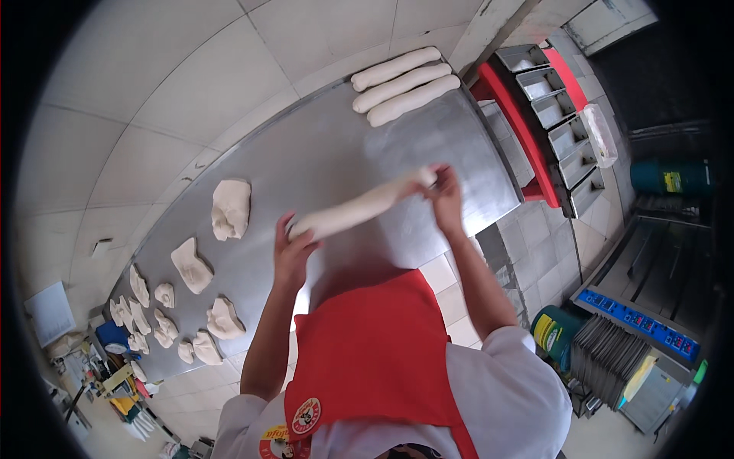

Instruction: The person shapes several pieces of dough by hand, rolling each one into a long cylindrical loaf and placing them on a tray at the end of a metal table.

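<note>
Dough log (355,212), one, pale and smooth, is entered at the centre of the frame, above the steel table (306,145) or upon it; we cannot tell which. Of edges, we list the table's far edge curving from the left of the frame to the top centre, its short edge at the right, and its near edge passing by the red apron (371,348). Of room, we record a broad stretch of steel between the log and three dough rolls (413,99), laid side by side at the upper centre, and a further stretch toward the dough pieces (231,209) at the left. Metal pans (569,139) stand beyond the short edge, at the upper right. We find the log's long axis slanting, one end to the lower left and the other to the upper right, roughly in line with the three rolls. Its lower-left end lies between the thumb and fingers of the left hand (292,256), which grasps it; its upper-right end sits within the curled fingers of the right hand (445,195), also grasping, their detail blurred.
</note>
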A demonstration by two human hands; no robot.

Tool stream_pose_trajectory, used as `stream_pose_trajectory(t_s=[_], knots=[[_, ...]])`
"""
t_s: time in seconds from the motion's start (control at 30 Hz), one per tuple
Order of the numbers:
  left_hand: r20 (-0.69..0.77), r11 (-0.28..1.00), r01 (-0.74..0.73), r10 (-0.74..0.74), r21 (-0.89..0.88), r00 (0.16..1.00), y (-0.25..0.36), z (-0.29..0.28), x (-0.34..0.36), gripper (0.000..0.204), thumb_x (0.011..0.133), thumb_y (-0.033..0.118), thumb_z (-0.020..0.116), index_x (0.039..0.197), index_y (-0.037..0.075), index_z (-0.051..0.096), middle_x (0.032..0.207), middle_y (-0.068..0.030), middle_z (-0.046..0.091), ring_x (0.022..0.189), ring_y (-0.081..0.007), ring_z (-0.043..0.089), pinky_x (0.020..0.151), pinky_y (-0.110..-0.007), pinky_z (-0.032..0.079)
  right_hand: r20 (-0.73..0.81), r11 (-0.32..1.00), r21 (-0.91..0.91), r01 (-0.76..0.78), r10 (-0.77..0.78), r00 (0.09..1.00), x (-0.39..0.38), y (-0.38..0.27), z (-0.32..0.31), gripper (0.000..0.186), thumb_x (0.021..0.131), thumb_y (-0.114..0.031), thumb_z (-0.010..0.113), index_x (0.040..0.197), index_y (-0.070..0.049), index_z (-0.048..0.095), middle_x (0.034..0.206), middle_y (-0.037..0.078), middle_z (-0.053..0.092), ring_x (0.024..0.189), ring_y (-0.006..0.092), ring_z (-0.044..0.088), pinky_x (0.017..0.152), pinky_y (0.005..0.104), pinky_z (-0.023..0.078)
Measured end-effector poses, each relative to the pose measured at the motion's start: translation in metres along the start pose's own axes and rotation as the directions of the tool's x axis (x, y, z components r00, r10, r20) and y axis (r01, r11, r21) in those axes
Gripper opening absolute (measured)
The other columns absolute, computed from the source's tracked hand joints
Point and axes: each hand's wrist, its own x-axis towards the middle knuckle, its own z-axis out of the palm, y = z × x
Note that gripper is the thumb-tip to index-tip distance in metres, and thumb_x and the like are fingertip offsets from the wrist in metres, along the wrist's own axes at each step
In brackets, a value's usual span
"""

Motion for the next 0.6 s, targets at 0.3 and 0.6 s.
stream_pose_trajectory(t_s=[0.3,0.6], knots=[[0.107,0.678,-0.213,0.195,0.703,0.975,-0.122,0.173,0.246,0.083,0.092,0.027,0.084,0.159,0.001,0.044,0.143,-0.0223,0.059,0.125,-0.0325,0.064,0.103,-0.043,0.054,-0.387,0.715,-0.654,-0.246,-0.037,0.921,0.238,0.06,-0.116,0.084,0.09,-0.044,0.084,0.154,0.001,0.052,0.124,0.024,0.072,0.105,0.0356,0.071,0.09,0.0449,0.057],[0.054,0.773,-0.248,0.268,0.584,0.962,-0.075,0.089,0.215,0.046,0.102,0.022,0.074,0.145,0.01,0.064,0.132,-0.0121,0.073,0.118,-0.024,0.071,0.098,-0.041,0.058,0.014,0.302,-0.945,0.124,-0.342,0.94,0.237,0.107,-0.071,0.06,0.094,-0.031,0.084,0.145,-0.005,0.065,0.11,0.021,0.073,0.101,0.0333,0.07,0.089,0.0437,0.056]])
